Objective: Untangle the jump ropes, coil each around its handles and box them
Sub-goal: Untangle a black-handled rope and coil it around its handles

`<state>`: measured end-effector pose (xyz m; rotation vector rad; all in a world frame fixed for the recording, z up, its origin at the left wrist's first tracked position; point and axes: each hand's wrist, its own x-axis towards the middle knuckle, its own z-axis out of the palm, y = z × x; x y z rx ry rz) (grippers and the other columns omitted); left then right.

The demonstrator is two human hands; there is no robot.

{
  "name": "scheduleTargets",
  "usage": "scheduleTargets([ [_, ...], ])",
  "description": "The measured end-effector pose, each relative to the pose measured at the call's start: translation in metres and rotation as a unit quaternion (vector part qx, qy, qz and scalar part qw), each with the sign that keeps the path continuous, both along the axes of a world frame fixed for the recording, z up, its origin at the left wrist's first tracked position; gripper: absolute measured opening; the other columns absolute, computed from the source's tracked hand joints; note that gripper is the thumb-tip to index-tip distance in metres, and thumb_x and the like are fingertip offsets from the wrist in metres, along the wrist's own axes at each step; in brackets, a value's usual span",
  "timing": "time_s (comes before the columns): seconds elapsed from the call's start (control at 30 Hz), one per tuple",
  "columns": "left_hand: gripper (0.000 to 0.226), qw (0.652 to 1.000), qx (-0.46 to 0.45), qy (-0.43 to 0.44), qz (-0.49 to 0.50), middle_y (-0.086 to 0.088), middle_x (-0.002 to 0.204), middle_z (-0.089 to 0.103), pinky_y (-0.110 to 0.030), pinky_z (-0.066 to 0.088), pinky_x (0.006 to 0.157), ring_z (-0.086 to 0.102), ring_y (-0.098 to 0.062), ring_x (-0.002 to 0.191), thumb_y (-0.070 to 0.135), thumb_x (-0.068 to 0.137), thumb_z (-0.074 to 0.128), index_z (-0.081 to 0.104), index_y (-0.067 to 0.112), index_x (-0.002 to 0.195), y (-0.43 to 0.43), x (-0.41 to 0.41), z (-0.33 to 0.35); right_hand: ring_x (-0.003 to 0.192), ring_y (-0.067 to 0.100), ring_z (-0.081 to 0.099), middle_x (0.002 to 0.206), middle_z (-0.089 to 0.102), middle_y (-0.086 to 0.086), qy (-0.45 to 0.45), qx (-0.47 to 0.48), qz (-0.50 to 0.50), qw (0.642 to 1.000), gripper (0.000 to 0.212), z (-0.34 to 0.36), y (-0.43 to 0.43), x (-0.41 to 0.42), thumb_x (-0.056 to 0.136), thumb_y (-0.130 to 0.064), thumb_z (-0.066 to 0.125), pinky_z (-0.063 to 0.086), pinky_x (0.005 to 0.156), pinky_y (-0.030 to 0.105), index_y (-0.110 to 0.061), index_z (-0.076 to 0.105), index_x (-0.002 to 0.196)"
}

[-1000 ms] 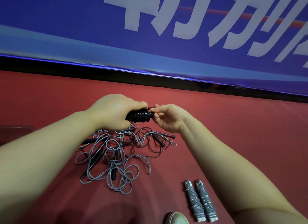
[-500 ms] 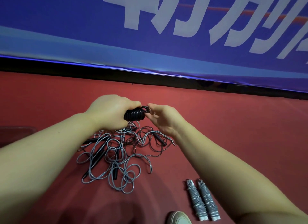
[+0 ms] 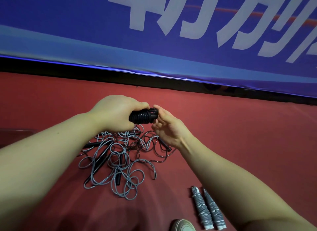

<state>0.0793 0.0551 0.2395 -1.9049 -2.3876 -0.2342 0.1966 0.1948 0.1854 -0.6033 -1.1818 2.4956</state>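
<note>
My left hand [image 3: 114, 113] grips a black jump rope coiled tightly around its handles [image 3: 143, 116], held above the red floor. My right hand [image 3: 165, 126] touches the bundle's right end with thumb and fingertips, fingers partly spread. Below them lies a tangle of grey and dark ropes [image 3: 120, 159] with several black handles [image 3: 100, 160] among the loops. A grey rope wound around two white handles [image 3: 208, 208] lies at the lower right, beside my right forearm.
A blue banner with white lettering [image 3: 171, 33] runs along the far edge of the red floor [image 3: 240, 127]. The toe of a light shoe [image 3: 182, 225] shows at the bottom edge. A dark red container edge [image 3: 15, 132] sits at far left.
My right hand has loosened from pinching the rope end and now rests with spread fingers at the coil's end. The black bundle shifted slightly up and left.
</note>
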Motion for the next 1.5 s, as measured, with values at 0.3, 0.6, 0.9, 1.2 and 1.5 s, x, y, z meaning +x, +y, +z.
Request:
scheduleTargets([
  [0.3, 0.043, 0.992, -0.018, 0.124, -0.009, 0.010, 0.096, 0.063, -0.029, 0.045, 0.060, 0.060, -0.021, 0.090, 0.022, 0.074, 0.056, 0.051, 0.038, 0.113, -0.003, 0.009, 0.011, 0.052, 0.008, 0.059, 0.076, 0.062, 0.007, -0.119, 0.046, 0.004, 0.992, 0.018, 0.023, 0.004, -0.004, 0.090, 0.002, 0.050, 0.051, 0.052, 0.013, -0.007, 0.066, 0.086],
  [0.6, 0.064, 0.990, -0.056, 0.129, -0.032, 0.016, 0.117, 0.060, -0.031, 0.049, 0.072, 0.058, -0.019, 0.102, 0.020, 0.076, 0.054, 0.038, 0.045, 0.134, 0.002, 0.019, 0.006, 0.057, 0.013, 0.048, 0.066, 0.052, 0.009, -0.253, 0.217, 0.035, 0.942, 0.016, 0.033, 0.013, -0.003, 0.086, 0.005, 0.050, 0.048, 0.045, 0.018, -0.002, 0.060, 0.074],
  [0.9, 0.069, 0.996, -0.036, 0.061, -0.051, 0.014, 0.119, 0.062, -0.038, 0.051, 0.076, 0.057, -0.020, 0.102, 0.017, 0.073, 0.058, 0.041, 0.043, 0.136, -0.003, 0.007, 0.005, 0.047, 0.005, 0.054, 0.074, 0.059, 0.008, -0.123, 0.185, -0.005, 0.975, 0.023, 0.025, 0.001, -0.002, 0.086, 0.010, 0.045, 0.041, 0.046, 0.014, -0.002, 0.064, 0.091],
  [1.2, 0.074, 0.991, -0.087, 0.057, -0.089, 0.031, 0.139, 0.042, -0.029, 0.047, 0.089, 0.051, -0.009, 0.118, 0.016, 0.077, 0.053, 0.034, 0.051, 0.139, -0.013, 0.001, 0.007, 0.050, 0.007, 0.052, 0.066, 0.060, 0.004, -0.166, 0.231, -0.059, 0.957, 0.019, 0.012, -0.012, -0.001, 0.084, 0.008, 0.058, 0.039, 0.051, 0.018, -0.011, 0.060, 0.079],
  [1.5, 0.060, 0.989, -0.111, 0.049, -0.087, 0.015, 0.103, 0.062, -0.034, 0.049, 0.074, 0.057, -0.013, 0.099, 0.026, 0.076, 0.059, 0.038, 0.046, 0.129, -0.029, 0.003, 0.007, 0.055, 0.009, 0.062, 0.064, 0.065, 0.004, -0.185, 0.175, 0.114, 0.960, 0.018, 0.016, -0.014, 0.005, 0.089, 0.008, 0.051, 0.048, 0.051, 0.016, -0.005, 0.061, 0.084],
])
